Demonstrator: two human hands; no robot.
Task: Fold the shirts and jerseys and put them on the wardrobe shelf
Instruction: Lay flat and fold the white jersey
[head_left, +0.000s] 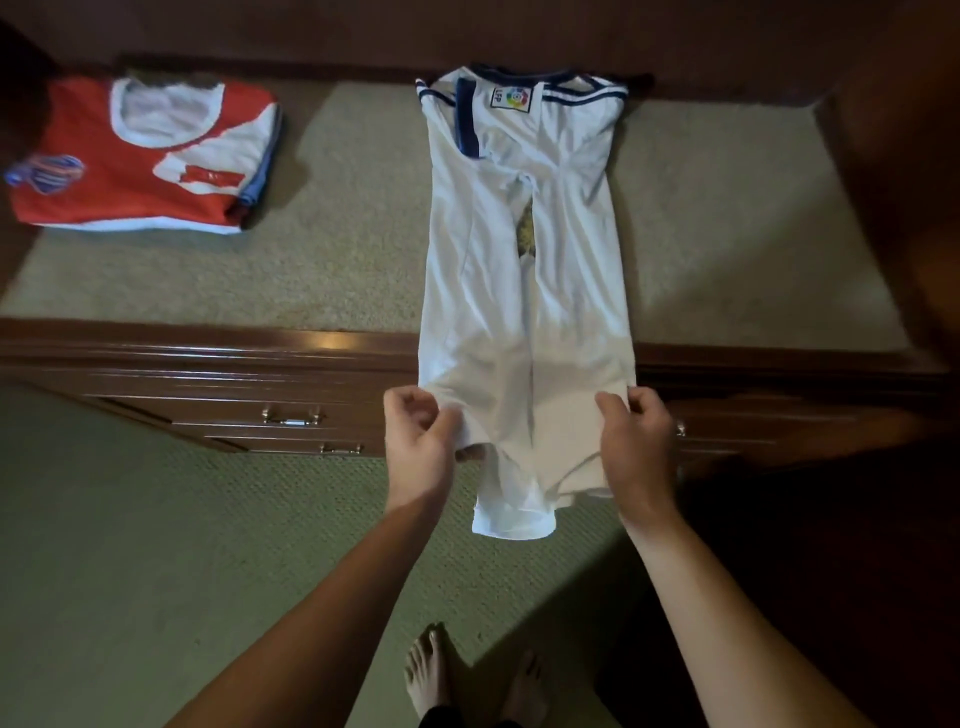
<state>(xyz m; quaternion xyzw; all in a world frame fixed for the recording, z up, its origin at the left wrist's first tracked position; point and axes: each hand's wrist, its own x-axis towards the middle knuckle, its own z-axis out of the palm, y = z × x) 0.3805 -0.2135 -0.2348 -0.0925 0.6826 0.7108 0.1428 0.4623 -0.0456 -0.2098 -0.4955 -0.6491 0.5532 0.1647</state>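
A carpeted shelf (363, 249) with a dark polished wood front edge (208, 343) carries the clothes; below that edge sit drawers with metal handles (291, 415), and the floor (130, 545) beneath is a green, nubbly carpet. Bare feet (431, 670) show at the bottom.

The white jersey (524, 291) is thin, smooth fabric with navy trim at the collar and a small square league patch (510, 97). Its sides are folded inward into a long narrow strip, long axis running straight away from the hands, collar at the far end. Its near end hangs over the shelf edge.

The left hand (418, 447) pinches the near-left edge of the jersey, fingers curled on the cloth. The right hand (636, 441) pinches the near-right edge likewise.

Far beyond the left hand, well apart from the white jersey, lies a folded stack of shirts (140, 156), red and white on top.
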